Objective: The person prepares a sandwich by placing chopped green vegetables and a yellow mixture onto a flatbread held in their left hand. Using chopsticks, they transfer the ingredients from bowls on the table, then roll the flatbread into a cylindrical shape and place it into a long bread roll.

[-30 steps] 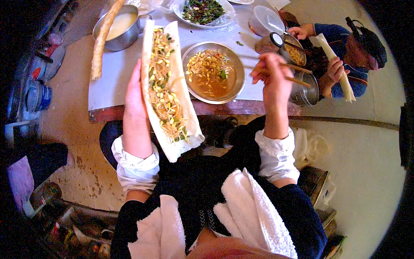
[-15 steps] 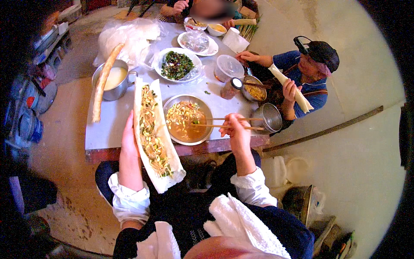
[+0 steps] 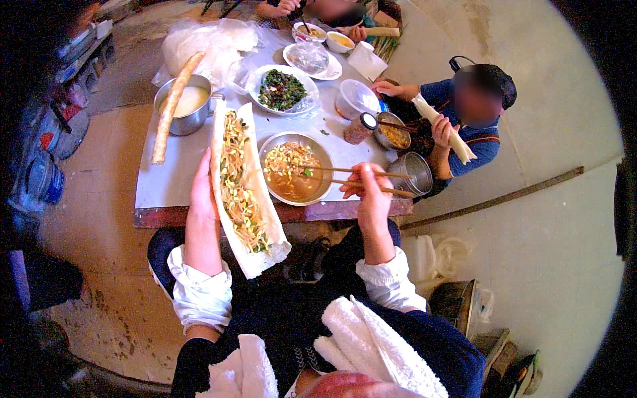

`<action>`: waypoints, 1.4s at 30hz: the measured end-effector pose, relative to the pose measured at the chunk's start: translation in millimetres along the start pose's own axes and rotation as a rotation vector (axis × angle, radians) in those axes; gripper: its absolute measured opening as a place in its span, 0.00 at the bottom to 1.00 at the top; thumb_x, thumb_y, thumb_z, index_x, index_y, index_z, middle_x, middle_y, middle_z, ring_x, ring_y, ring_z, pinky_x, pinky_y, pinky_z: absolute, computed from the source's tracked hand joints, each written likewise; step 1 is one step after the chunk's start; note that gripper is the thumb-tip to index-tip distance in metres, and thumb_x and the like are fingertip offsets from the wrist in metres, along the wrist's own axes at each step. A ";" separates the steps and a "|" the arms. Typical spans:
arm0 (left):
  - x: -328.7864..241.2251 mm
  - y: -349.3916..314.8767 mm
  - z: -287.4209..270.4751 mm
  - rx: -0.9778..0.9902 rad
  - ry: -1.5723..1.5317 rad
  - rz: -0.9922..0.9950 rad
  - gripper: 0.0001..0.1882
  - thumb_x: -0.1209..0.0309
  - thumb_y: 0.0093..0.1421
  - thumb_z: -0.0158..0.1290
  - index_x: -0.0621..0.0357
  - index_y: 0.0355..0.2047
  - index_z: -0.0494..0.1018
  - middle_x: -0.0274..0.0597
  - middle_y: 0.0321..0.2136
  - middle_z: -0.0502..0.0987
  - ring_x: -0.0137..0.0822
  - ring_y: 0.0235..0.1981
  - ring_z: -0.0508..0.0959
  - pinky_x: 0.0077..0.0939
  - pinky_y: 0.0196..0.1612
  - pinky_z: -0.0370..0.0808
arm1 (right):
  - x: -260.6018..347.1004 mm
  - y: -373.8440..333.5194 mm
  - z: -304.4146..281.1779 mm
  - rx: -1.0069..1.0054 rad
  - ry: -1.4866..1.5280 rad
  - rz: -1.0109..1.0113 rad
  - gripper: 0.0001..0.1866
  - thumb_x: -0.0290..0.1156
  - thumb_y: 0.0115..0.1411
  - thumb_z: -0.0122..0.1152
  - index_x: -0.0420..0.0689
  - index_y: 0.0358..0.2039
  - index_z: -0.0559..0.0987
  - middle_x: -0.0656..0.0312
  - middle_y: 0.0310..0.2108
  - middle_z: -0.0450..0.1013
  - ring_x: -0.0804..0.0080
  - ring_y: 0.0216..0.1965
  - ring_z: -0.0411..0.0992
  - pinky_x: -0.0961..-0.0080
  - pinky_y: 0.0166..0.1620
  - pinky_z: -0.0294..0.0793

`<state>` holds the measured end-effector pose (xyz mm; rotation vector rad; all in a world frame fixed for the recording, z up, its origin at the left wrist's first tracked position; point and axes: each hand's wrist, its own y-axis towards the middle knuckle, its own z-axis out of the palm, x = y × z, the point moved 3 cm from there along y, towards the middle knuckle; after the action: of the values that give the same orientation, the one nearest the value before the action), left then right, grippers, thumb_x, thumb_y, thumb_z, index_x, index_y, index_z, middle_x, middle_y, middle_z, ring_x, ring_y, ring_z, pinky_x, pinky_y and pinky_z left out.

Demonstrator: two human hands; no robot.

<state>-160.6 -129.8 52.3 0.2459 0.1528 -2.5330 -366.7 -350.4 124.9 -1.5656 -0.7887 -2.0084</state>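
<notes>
My left hand (image 3: 204, 189) is closed round the left side of a long pale flatbread (image 3: 271, 232), folded into a trough. Along it lies a filling of bean sprouts (image 3: 237, 169) with some greens. My right hand (image 3: 368, 192) grips a pair of wooden chopsticks (image 3: 345, 181), whose tips reach into a metal bowl (image 3: 326, 151) to the right of the flatbread. Bean sprouts in reddish-brown broth (image 3: 298, 189) fill that bowl. At the chopstick tips there is a bit of green; whether they pinch it I cannot tell.
A rolled flatbread (image 3: 174, 109) rests across a metal pot (image 3: 199, 119) of pale liquid. Behind stand a plate of dark greens (image 3: 282, 89), a plastic tub (image 3: 357, 98), a jar (image 3: 360, 128) and a metal cup (image 3: 413, 174). A co-worker (image 3: 464, 126) at right holds a rolled flatbread.
The table and dishes sit slightly higher in view. My chopstick tips have shifted a little within the metal bowl. My left hand keeps its hold on the flatbread.
</notes>
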 end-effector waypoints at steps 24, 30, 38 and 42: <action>2.8 -1.9 10.1 -0.103 0.098 0.076 0.24 0.55 0.67 0.39 0.57 0.55 0.67 0.44 0.49 0.74 0.41 0.47 0.76 0.39 0.52 0.72 | 61.0 -13.3 3.8 0.280 0.889 0.505 0.20 0.45 0.68 0.41 0.44 0.25 0.68 0.67 0.16 0.59 0.79 0.11 0.56 0.84 0.10 0.54; -3.2 -0.4 -9.7 -0.134 0.155 0.072 0.24 0.54 0.66 0.41 0.56 0.54 0.68 0.43 0.49 0.74 0.40 0.46 0.76 0.39 0.51 0.73 | -65.7 -10.4 -82.2 0.071 0.505 0.750 0.26 0.47 0.67 0.43 0.49 0.13 0.64 0.69 0.10 0.55 0.80 0.08 0.49 0.83 0.10 0.48; -5.7 0.6 -12.3 -0.177 0.184 0.065 0.24 0.54 0.66 0.41 0.53 0.55 0.68 0.40 0.50 0.74 0.39 0.47 0.76 0.39 0.52 0.73 | -83.6 -19.6 -35.2 0.230 -0.306 0.695 0.18 0.41 0.62 0.52 0.39 0.35 0.80 0.72 0.11 0.61 0.84 0.07 0.56 0.84 0.10 0.52; 0.4 -2.7 -0.3 -0.115 0.137 0.066 0.23 0.55 0.66 0.40 0.54 0.55 0.67 0.40 0.50 0.74 0.39 0.48 0.75 0.38 0.53 0.72 | -94.5 -20.0 -26.3 0.252 -0.031 0.878 0.17 0.39 0.63 0.50 0.36 0.34 0.78 0.72 0.09 0.59 0.83 0.06 0.53 0.84 0.09 0.48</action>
<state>-162.4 -127.7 52.1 0.3724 0.3375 -2.4319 -376.1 -352.5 25.3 -1.4367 -0.2528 -1.1972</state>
